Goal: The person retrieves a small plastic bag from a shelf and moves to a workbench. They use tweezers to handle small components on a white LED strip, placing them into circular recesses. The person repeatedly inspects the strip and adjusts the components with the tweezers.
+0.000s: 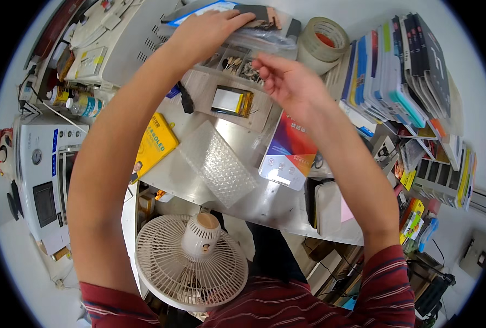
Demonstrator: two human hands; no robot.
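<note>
My left hand point(210, 34) reaches to the far edge of the table, fingers stretched over a dark and copper-coloured flat piece point(262, 17) on a pile with clear plastic bags point(265, 39). Just in front, a divided parts box point(233, 63) holds small pieces in its compartments. My right hand point(291, 83) is beside that box, fingers curled, with thumb and index finger close together at its edge. Whatever is between them is too small to make out. Nearer to me, a silver and yellow flat battery point(232, 101) with thin wires lies on a wooden board point(260, 116).
Bubble wrap point(217, 164) lies mid-table, between a yellow box point(156, 143) and a red-and-blue screen package point(290, 153). Tape rolls point(324, 41) and upright phone boxes point(390, 71) stand at the far right. A white fan point(191, 262) is below the table's front edge.
</note>
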